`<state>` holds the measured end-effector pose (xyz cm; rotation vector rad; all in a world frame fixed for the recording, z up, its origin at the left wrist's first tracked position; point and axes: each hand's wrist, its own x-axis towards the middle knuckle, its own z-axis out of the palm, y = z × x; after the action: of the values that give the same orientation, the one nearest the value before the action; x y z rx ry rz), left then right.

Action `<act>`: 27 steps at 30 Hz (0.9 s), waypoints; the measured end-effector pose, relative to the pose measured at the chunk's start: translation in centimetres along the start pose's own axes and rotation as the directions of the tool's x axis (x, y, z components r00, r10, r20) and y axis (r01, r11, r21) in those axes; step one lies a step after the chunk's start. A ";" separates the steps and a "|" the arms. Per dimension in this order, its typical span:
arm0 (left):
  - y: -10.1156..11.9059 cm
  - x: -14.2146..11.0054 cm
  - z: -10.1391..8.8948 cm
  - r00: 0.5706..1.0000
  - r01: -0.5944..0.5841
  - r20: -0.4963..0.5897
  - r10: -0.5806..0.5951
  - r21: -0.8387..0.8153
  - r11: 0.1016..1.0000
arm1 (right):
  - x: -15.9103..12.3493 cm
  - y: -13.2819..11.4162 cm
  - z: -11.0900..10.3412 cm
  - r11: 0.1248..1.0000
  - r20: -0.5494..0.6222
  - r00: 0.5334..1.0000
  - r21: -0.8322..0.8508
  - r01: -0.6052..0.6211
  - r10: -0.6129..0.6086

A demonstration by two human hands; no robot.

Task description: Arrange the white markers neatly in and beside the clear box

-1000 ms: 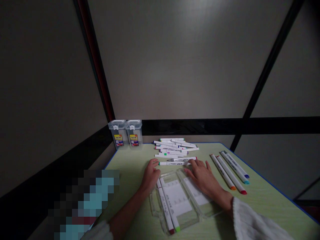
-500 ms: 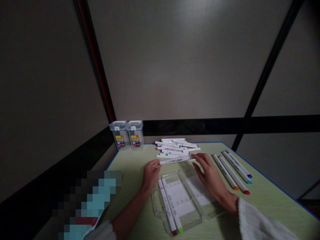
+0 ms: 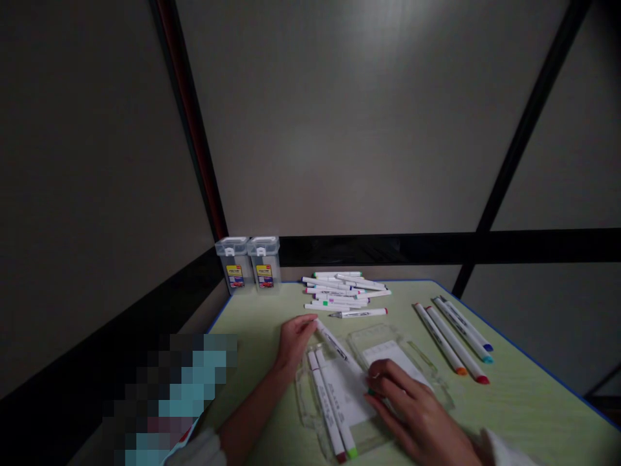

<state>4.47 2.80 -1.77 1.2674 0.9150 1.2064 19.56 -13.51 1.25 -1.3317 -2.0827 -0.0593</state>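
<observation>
1. Left hand (image 3: 295, 340): fingers partly bent, thumb and forefinger drawn near each other, their tips at the far end of a white marker; whether they grip this end or merely touch it cannot be told.
2. Right hand (image 3: 412, 408): fingers curled, thumb and forefinger closed on the near, green-tipped end of the same marker.
3. Green-tipped white marker (image 3: 334, 343): slants between the two hands, above the case, with dark lettering along its barrel.
4. Clear plastic case (image 3: 307, 414): lies unfolded below and between the hands, with white paper inserts in both halves. The right hand covers part of it.
5. Dark-red-ended marker (image 3: 326, 408) and lime-green-ended marker (image 3: 338, 404): side by side in the case's left half, between the left forearm and the right hand.
6. Red-ended marker (image 3: 361, 313): on the table (image 3: 262, 317), beyond both hands, its grey end pointing toward the left hand's side.
7. Pile of white markers (image 3: 339, 291): beyond item 6, barrels overlapping.
8. Four thicker-looking markers (image 3: 440, 338): to the right of and beyond the right hand, with orange, red, light-blue and dark-blue ends.
9. Two lidded transparent boxes (image 3: 264, 262): beyond the left hand and to its left, bearing yellow-and-purple labels.
</observation>
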 end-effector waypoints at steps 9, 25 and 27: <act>0.8 -0.6 0.4 0.997 -0.025 0.081 0.016 0.113 0.993 | -0.6 -0.9 0.8 0.993 0.098 0.989 -0.003 0.116 -0.115; 0.3 -0.5 0.4 0.990 -0.014 0.143 -0.013 0.184 0.983 | -0.2 -2.3 0.8 0.855 0.399 0.861 0.274 -0.440 0.315; 0.1 -0.4 0.4 0.990 -0.024 0.144 -0.003 0.189 0.982 | -0.2 -2.3 0.8 0.868 0.394 0.861 0.240 -0.434 0.322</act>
<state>4.80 2.29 -1.63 1.4935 0.9347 1.0392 17.29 -14.51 1.23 -1.6039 -1.9385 0.7066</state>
